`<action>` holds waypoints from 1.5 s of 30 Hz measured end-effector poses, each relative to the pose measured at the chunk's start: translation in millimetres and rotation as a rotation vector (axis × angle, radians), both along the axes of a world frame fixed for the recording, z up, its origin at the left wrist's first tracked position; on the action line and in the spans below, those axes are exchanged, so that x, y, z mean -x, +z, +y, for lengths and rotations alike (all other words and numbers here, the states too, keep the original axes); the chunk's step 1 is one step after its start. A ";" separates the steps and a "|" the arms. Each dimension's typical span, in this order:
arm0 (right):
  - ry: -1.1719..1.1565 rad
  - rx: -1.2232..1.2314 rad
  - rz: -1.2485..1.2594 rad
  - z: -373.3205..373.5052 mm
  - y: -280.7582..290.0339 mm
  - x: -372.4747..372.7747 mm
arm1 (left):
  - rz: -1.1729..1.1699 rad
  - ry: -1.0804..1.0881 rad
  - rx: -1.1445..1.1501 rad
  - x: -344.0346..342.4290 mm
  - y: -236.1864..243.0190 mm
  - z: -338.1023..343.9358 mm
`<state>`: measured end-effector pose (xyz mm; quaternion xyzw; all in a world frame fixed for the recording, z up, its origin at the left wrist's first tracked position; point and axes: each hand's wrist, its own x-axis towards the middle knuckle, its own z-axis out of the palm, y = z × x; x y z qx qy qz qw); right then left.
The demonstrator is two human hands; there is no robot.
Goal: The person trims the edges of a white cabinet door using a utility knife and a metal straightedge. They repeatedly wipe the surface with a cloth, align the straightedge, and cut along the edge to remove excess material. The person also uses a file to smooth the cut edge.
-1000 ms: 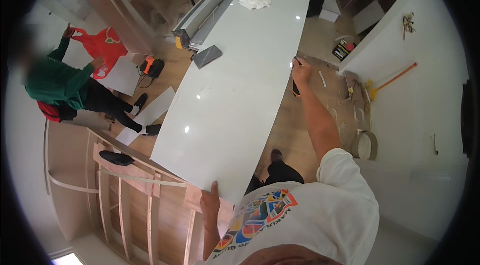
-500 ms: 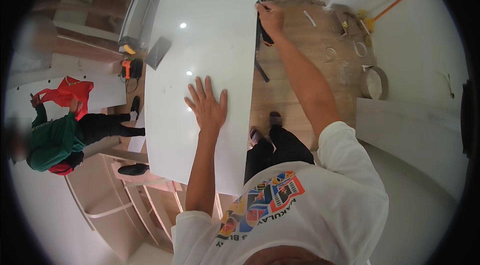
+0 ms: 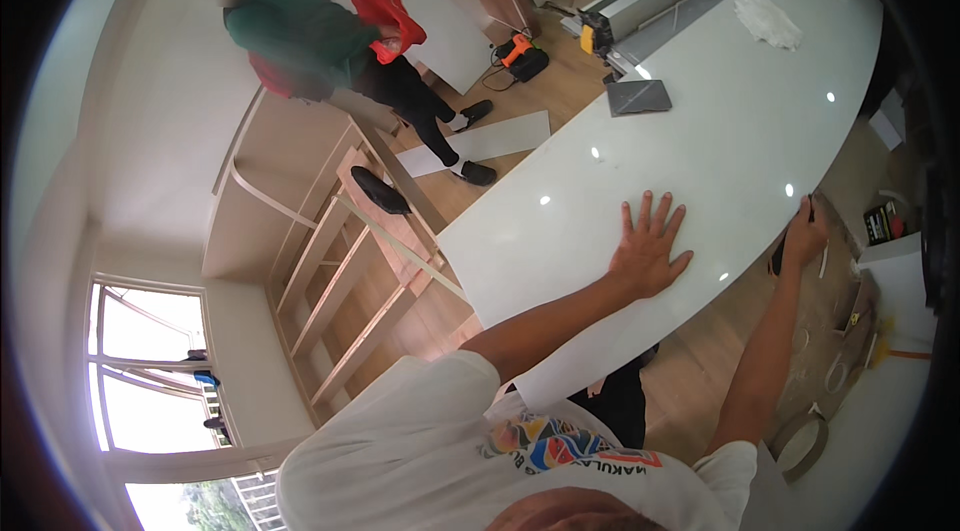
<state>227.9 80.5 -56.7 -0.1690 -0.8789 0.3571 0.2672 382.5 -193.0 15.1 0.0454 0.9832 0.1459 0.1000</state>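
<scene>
My left hand [image 3: 650,253] lies open on the long glossy white panel [image 3: 560,281], palm down with fingers spread. My right hand [image 3: 806,234] is closed on a dark tool [image 3: 777,256] at the panel's right edge, partly hidden by the hand. A small dark grey slab [image 3: 637,98] and a crumpled white cloth [image 3: 768,23] rest on the panel's top.
A co-worker [image 3: 300,36] holds a red bag [image 3: 395,29] at upper left, beside an orange drill [image 3: 520,53]. A wooden frame [image 3: 335,281] lies left of the panel, a grey machine [image 3: 660,1] behind it. A window [image 3: 145,361] is at lower left; loose strips [image 3: 840,366] lie at right.
My left hand has moved from the panel's near corner onto its top, fingers spread. My right hand stays at the edge. The view has swung left, bringing the window into sight.
</scene>
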 end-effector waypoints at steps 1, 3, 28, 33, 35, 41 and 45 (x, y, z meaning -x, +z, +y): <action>0.013 -0.010 0.011 -1.4 0.3 -9.6 | -0.018 -0.011 0.006 0.9 3.1 2.9; 0.096 -0.005 0.049 -2.6 -10.1 -34.8 | -0.027 -0.039 -0.002 0.9 5.1 8.0; -0.012 0.271 0.060 -22.1 -2.4 -57.1 | 0.284 -0.116 0.104 22.1 -38.0 1.9; -0.049 0.144 0.189 -35.1 -1.0 -36.0 | 0.334 -0.152 0.150 24.5 -37.2 -12.6; 0.039 0.162 0.136 -63.7 -4.5 -65.7 | 0.351 -0.151 0.180 26.2 -44.9 -24.8; 0.162 0.096 0.149 -176.6 -8.3 -260.3 | 0.312 -0.146 0.143 36.6 -42.4 -17.2; 0.212 0.379 0.094 -211.1 24.1 -352.2 | 0.250 -0.118 0.124 24.7 -41.1 -16.7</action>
